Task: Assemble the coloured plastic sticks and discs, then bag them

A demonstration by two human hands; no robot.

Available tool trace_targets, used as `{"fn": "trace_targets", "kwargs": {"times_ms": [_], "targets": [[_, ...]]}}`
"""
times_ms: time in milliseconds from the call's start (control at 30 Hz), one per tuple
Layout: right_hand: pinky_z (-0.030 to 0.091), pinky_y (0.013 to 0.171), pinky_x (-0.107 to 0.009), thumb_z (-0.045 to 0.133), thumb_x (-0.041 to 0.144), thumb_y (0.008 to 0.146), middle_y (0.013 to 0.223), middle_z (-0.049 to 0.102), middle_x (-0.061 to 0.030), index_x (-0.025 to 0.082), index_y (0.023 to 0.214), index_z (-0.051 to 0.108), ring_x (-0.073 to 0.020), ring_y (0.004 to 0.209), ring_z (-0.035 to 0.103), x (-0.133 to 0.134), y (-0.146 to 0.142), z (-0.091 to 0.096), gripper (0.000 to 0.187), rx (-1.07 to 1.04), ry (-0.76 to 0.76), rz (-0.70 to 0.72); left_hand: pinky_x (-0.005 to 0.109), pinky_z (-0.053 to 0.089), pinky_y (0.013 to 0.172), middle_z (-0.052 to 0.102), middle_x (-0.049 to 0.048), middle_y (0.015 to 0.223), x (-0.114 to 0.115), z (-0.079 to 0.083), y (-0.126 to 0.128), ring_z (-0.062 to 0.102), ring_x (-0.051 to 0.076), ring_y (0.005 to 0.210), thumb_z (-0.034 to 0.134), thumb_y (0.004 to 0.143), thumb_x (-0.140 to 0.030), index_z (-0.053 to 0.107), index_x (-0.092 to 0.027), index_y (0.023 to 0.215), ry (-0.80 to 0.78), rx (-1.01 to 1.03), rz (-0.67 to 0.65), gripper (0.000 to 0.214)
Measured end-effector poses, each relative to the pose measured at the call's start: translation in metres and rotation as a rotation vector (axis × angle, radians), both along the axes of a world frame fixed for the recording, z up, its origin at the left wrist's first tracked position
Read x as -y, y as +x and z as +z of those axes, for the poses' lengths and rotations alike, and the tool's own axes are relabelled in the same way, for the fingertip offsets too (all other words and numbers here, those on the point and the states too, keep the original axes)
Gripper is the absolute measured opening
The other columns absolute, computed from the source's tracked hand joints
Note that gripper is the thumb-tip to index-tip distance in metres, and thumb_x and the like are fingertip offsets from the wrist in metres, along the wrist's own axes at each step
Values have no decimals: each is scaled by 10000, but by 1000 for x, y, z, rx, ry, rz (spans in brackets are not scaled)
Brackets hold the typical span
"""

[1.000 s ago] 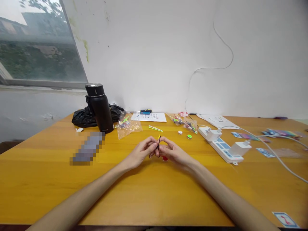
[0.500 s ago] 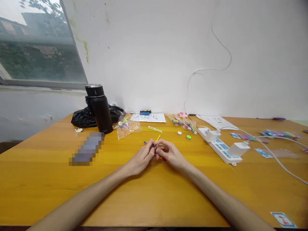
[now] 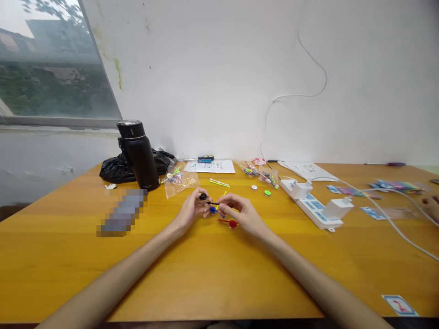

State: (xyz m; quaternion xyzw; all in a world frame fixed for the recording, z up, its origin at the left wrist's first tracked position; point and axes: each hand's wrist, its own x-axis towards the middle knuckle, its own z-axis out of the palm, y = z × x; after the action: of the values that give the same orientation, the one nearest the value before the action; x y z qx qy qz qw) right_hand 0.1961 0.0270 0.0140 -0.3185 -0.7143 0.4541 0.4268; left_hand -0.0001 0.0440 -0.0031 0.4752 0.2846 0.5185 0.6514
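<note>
Since half a second ago the person's two hands have drawn apart, baring more of the red and blue pieces beneath them, and another person's fingers [image 3: 432, 204] have come in at the right edge. Nearest, a picture card [image 3: 399, 305] lies at the right front of the desk [image 3: 192, 283]. Farther in, a red arrow piece with a round hub [image 3: 233, 224] rests just beside the right hand [image 3: 245, 214], which pinches a black stick [image 3: 215, 204] pointing toward the left hand [image 3: 188, 211]. That hand grips a black disc [image 3: 203, 196] at its fingertips; whether stick and disc touch, I cannot tell. A blue arrow piece [image 3: 212, 210] sits between the hands, and a yellow piece [image 3: 225, 193] shows just past the right fingers. Beyond are a white power strip [image 3: 317, 209], a green disc [image 3: 267, 193], a black thermos [image 3: 139, 160] and a printed sheet [image 3: 219, 167] near the wall [image 3: 212, 82].
</note>
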Motion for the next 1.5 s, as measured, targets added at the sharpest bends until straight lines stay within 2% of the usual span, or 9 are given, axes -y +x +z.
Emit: {"fn": "trace_targets", "kwargs": {"times_ms": [133,333,533,633,800,1000,1200,1367,1500], "targets": [[483,874,-331,558,397,950,917,717,-51,192,1077,640,-191,902,661,-14,11,-10,254,13,59,-162,158,264,461,490,-28,763,1,-5,4,419,67,544,566,856,-378,468,-197,880,-102,-10,-125,208],[484,850,-317,558,395,951,919,693,-40,206,997,564,-179,886,655,-6,0,-15,194,4,105,-96,160,138,456,320,-79,677,4,-8,5,199,42,494,590,905,-467,428,-194,825,10,-149,-203,327],[488,850,-324,534,418,963,899,696,-38,207,1050,569,-183,876,657,-8,2,-15,231,39,77,-130,171,135,449,248,-93,620,-1,-10,1,185,51,486,578,911,-522,419,-197,814,99,-227,-111,375],[488,832,-320,541,431,956,853,691,-36,194,996,595,-180,827,656,-12,6,-15,246,69,74,-168,172,146,452,249,-92,624,-3,-8,0,193,53,495,575,913,-525,422,-194,824,130,-228,-56,375],[478,786,-300,584,468,919,828,669,-30,181,941,616,-172,790,634,-27,14,-23,290,52,74,-201,166,170,459,281,-83,662,4,-3,4,229,53,510,550,897,-593,406,-199,833,76,-263,-30,424],[458,659,-276,633,545,835,728,643,-26,157,939,607,-172,694,605,-68,40,-43,403,-32,-23,-469,184,136,446,266,-84,644,7,-15,11,193,63,500,486,910,-631,415,-198,815,81,-297,-93,449],[420,600,-261,554,482,869,570,616,-2,146,956,679,-167,570,586,-101,30,-41,369,356,85,-524,202,135,454,280,-75,643,8,-18,13,216,71,509,454,938,-601,443,-190,813,125,-352,-113,430],[387,595,-247,628,384,809,574,647,-2,181,870,728,-172,604,604,-122,17,-40,235,454,107,-566,201,156,461,289,-72,641,7,-19,14,236,79,518,454,934,-602,453,-193,814,133,-347,-109,426],[395,617,-245,628,347,814,609,670,7,182,1031,715,-173,628,615,-126,19,-44,286,496,123,-585,204,159,463,291,-70,647,7,-20,14,235,79,523,451,943,-590,456,-191,822,133,-350,-113,417]]}}
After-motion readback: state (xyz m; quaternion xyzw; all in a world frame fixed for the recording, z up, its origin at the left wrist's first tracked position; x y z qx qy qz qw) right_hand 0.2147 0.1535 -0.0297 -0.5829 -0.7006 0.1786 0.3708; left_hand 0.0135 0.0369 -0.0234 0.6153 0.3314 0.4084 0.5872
